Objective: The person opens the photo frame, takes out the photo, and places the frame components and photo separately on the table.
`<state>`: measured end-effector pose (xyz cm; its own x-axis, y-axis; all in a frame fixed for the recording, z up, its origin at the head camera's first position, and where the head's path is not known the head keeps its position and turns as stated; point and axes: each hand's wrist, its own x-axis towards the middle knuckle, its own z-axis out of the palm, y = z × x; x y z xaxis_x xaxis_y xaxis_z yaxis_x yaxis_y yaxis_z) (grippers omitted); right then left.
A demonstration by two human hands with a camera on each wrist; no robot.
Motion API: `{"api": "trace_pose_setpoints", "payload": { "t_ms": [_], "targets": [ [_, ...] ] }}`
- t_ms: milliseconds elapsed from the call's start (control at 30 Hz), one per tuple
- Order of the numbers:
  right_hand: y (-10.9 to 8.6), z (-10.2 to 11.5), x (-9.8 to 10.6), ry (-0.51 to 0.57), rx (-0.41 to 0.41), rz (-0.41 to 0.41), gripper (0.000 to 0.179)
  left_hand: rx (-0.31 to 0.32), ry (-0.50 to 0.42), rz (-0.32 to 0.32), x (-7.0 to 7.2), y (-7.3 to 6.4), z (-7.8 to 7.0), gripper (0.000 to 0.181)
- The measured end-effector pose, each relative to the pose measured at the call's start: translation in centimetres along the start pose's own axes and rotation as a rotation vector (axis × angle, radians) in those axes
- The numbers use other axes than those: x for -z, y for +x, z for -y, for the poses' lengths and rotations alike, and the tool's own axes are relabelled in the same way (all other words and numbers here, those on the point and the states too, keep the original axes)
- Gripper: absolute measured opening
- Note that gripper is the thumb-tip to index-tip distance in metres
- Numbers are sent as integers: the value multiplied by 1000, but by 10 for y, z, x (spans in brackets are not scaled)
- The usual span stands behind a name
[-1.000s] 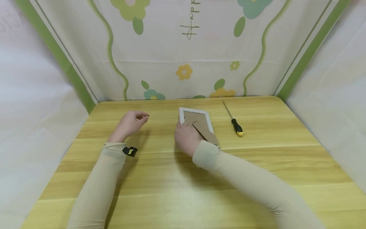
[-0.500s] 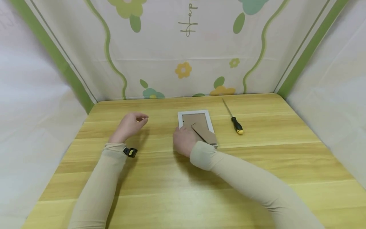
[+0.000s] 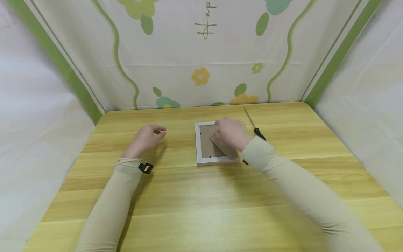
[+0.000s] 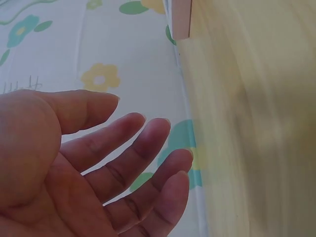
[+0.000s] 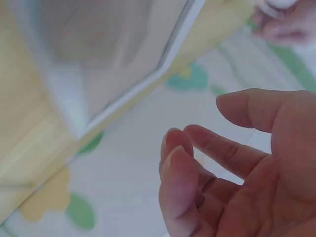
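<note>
A white picture frame (image 3: 198,148) lies back side up on the table, its brown backing board (image 3: 206,143) facing me. A slanted stand leg (image 3: 227,149) sits on that board, partly covered by my right hand (image 3: 232,133). This hand hovers over the frame's right side, slightly blurred. In the right wrist view its thumb and fingers are apart, with nothing between them, and the frame (image 5: 69,103) is beside them. Left of the frame, my left hand (image 3: 146,138) stays loosely curled and holds nothing. A corner of the frame (image 4: 181,19) shows at the top of the left wrist view.
A screwdriver (image 3: 259,133) with a black and yellow handle lies right of the frame, its handle end hidden by the right sleeve. The wooden table (image 3: 176,210) ends at a flowered cloth backdrop (image 3: 176,52). White cloth hangs on both sides.
My right hand has let go of the frame's left edge and moved right, over the stand leg. The frame, tilted earlier, now lies flat. My left hand has barely moved.
</note>
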<state>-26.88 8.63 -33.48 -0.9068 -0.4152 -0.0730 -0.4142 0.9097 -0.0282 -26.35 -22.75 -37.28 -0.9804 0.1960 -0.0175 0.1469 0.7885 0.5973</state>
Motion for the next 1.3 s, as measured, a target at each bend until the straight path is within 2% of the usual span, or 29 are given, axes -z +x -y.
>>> {"api": "trace_pose_setpoints", "payload": {
  "t_ms": [67, 100, 333, 467, 700, 867, 967, 1133, 1300],
  "targets": [
    [-2, -21, 7, 32, -37, 6, 37, -6, 6, 8, 0, 0, -3, 39],
    [-3, -31, 10, 102, -85, -10, 41, -11, 8, 12, -1, 1, -4, 39],
    [-17, -91, 23, 125, -151, -4, 45, -34, 25, 24, -1, 3, -16, 39],
    [-26, -118, 22, 122, -165, -8, 44, -55, 29, 30, -4, 5, -21, 40],
    [-36, -155, 9, 160, -209, 36, 45, -84, 39, 61, -14, 8, -31, 43],
    [-43, -178, -4, 199, -236, 60, 46, -108, 13, 82, -25, 10, -40, 51],
    [-46, -185, -11, 232, -249, 79, 48, -138, 6, 122, -33, 13, -45, 59],
    [-52, -189, -20, 327, -267, 121, 53, -219, 68, 203, -49, 18, -52, 75],
    [-53, -192, -34, 412, -284, 130, 52, -262, 109, 211, -64, 22, -55, 89]
  ]
}}
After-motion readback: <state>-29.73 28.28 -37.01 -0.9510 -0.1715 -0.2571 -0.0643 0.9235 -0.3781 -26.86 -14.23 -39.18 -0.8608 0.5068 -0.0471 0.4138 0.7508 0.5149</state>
